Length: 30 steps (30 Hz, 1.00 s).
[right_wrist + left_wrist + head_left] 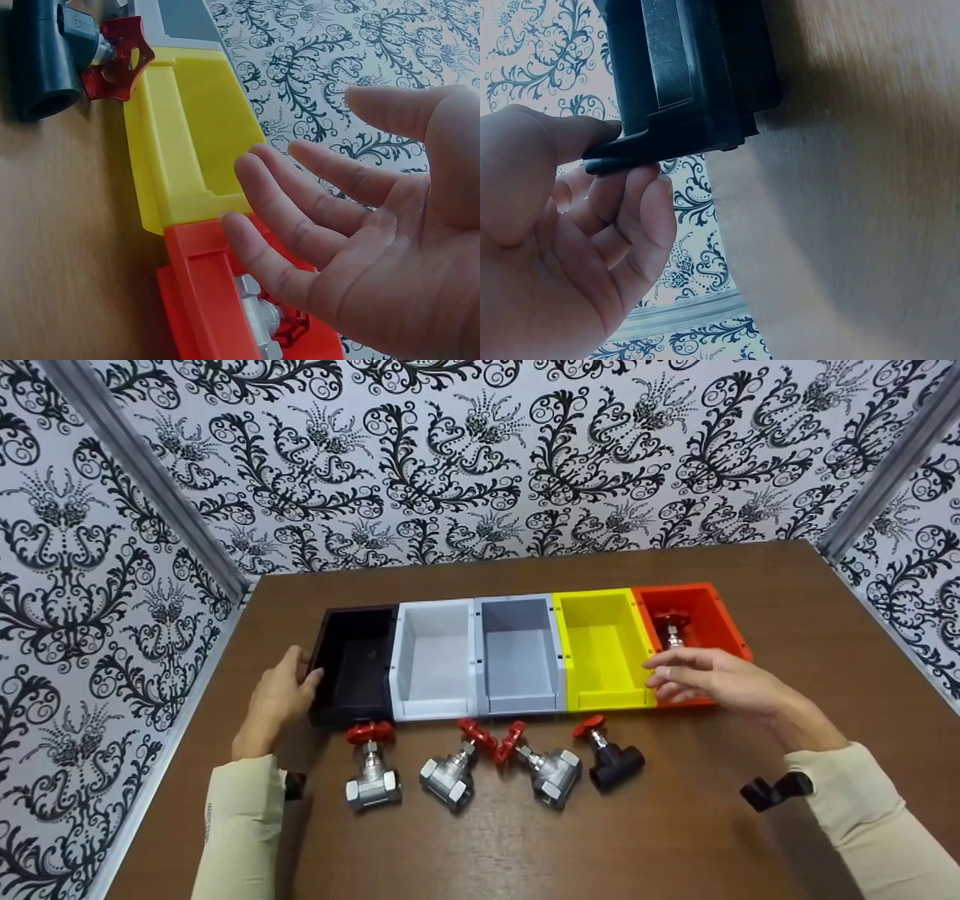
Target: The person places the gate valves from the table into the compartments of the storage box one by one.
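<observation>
My left hand point(274, 701) pinches the outer side wall of the black bin point(667, 127) between thumb and fingers, at the left end of a row of bins. My right hand point(727, 682) hovers over the front of the red bin point(709, 622), close to the yellow bin point(600, 649). In the right wrist view its fingers point(274, 202) are spread and hold nothing. Inside the red bin lies a metal valve point(259, 319) with a red handwheel, partly hidden by that hand in the head view.
A white bin point(439, 660) and a grey bin point(517, 660) stand mid-row. Before the row lie three silver valves, a left one point(373, 780), a middle one point(450, 776) and a right one point(551, 772), plus a black valve point(616, 765). All have red handwheels. Patterned walls point(480, 457) enclose the brown table point(480, 855).
</observation>
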Tool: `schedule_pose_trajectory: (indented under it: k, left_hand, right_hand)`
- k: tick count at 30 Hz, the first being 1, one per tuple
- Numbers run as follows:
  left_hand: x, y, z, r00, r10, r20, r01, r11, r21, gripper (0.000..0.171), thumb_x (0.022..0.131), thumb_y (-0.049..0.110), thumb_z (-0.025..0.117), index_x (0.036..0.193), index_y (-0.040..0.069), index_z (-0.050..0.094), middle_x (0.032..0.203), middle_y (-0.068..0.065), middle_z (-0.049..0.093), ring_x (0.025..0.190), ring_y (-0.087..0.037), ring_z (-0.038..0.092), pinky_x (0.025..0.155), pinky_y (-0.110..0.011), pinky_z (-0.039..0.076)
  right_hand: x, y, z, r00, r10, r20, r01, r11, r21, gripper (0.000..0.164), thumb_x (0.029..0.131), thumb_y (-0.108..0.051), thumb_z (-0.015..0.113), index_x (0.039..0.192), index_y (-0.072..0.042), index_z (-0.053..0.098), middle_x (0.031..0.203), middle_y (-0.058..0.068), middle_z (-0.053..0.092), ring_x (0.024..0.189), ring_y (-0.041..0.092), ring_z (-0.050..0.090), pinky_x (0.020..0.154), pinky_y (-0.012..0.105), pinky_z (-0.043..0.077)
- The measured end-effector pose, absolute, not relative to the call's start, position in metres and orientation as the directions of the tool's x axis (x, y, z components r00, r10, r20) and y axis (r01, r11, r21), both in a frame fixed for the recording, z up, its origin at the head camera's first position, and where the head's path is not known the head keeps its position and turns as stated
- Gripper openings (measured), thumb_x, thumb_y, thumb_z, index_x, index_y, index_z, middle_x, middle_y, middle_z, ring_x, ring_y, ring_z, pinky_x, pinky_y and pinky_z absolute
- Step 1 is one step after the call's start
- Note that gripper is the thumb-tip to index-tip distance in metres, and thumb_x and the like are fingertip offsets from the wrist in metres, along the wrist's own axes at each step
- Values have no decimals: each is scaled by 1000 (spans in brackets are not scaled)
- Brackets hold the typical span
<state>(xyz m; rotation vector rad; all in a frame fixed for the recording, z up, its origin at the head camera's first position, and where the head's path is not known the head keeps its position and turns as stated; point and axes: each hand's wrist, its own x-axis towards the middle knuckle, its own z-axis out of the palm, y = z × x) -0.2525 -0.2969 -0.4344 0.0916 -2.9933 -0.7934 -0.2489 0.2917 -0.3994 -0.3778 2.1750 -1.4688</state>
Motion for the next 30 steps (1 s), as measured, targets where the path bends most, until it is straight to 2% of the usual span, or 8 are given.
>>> schedule_pose_trajectory:
  k: [8, 19, 30]
  left_hand:
    - [-251, -297, -433, -997, -72, 23, -51, 866, 497, 32, 101, 26, 53, 123, 3, 47, 115, -30, 63, 103, -49, 59, 81, -61, 43]
    - [-252, -296, -432, -997, -73, 4, -61, 861, 504, 32, 102, 26, 52, 124, 3, 46, 113, -31, 63, 101, -47, 59, 80, -60, 43]
    - [-251, -297, -433, -997, -69, 19, -49, 857, 513, 32, 102, 26, 52, 124, 4, 46, 113, -29, 64, 102, -47, 60, 81, -60, 44]
  right_hand:
    - [-249, 288, -406, -818, -518, -250, 44, 377, -925, 52, 102, -25, 56, 137, 12, 45, 120, 22, 63, 103, 27, 68, 90, 31, 54]
    - [-248, 282, -418, -797, -508, -325, 101, 419, -902, 55, 100, -32, 58, 139, 6, 46, 126, 26, 60, 113, 37, 62, 92, 29, 53]
    - [-247, 278, -429, -782, -504, -368, 142, 431, -891, 56, 99, -36, 59, 139, 3, 49, 128, 25, 60, 114, 35, 62, 93, 32, 53]
